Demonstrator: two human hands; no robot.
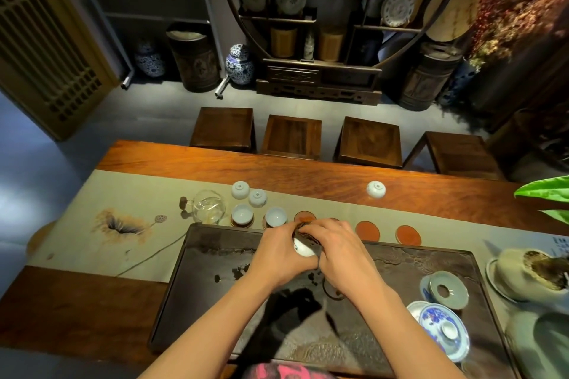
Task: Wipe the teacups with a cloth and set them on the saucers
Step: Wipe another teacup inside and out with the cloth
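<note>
My left hand grips a small white teacup above the dark tea tray. My right hand presses a dark cloth into the cup's mouth; most of the cloth is hidden by my fingers. Two upright cups stand on saucers at the tray's far edge. To their right lie three bare red saucers. Two upturned cups sit behind them, and a third upturned cup sits alone further right.
A glass pitcher stands left of the cups on the table runner. Blue-and-white lidded bowls and a pale dish crowd the tray's right end, next to a waste bowl. Wooden stools line the table's far side.
</note>
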